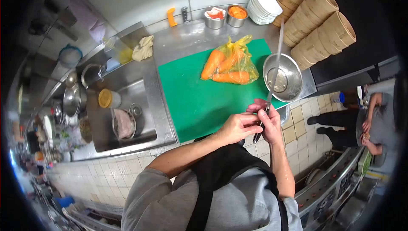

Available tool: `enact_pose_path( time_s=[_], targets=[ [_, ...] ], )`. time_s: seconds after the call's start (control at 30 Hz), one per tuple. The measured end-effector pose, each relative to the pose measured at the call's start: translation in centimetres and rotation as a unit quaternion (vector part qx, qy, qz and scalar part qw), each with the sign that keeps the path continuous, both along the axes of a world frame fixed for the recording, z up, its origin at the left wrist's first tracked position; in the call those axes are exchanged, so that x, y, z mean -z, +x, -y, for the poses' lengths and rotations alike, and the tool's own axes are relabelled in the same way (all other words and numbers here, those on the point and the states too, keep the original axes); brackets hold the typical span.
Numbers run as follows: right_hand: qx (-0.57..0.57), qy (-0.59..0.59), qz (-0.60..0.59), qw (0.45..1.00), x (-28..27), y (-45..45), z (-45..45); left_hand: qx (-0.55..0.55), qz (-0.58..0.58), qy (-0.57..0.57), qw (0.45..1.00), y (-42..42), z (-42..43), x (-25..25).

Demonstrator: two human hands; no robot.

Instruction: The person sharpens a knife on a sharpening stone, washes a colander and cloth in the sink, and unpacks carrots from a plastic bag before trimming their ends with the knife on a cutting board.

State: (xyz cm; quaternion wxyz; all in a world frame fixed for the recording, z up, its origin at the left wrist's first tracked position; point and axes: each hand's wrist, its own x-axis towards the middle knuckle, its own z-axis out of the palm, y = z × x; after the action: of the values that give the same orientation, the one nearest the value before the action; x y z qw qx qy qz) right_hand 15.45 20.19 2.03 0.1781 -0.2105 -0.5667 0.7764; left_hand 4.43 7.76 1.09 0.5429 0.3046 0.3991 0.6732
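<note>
The right hand (pixel 271 125), half curled, held the knife (pixel 276 65) by its handle; the left hand (pixel 236 128), loosely bent, met it, its grip unclear. Safe handling wanted fingers off the edge. Beyond both hands, bagged carrots (pixel 231 77) lay on the green board (pixel 187 99).

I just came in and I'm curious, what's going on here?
Somebody is standing at the counter with a long knife. Their right hand holds the handle, and their left hand is right next to it. On the green board there are big carrots, inside a see-through yellow bag. A metal bowl is at the board's edge.
</note>
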Motion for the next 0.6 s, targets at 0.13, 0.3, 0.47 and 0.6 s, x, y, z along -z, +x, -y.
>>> enact_pose_path(
  time_s=[0.13,0.3,0.47,0.6],
  targets=[
    [0.092,0.044,0.018,0.995,-0.5,-0.1,1.4,-0.037,-0.372,0.003,0.927,-5.1,0.4,-1.0],
    [0.163,0.064,0.067,0.982,-0.2,1.8,3.1,-0.157,-0.565,-0.029,0.81,-14.8,-5.5,0.4],
    [0.226,0.065,0.115,0.965,1.3,3.1,4.2,-0.085,-0.675,-0.039,0.732,-19.5,-10.5,5.4],
    [0.226,0.058,0.181,0.955,2.6,4.3,5.3,0.091,-0.76,-0.08,0.638,-22.9,-8.4,5.1]
  ],
)
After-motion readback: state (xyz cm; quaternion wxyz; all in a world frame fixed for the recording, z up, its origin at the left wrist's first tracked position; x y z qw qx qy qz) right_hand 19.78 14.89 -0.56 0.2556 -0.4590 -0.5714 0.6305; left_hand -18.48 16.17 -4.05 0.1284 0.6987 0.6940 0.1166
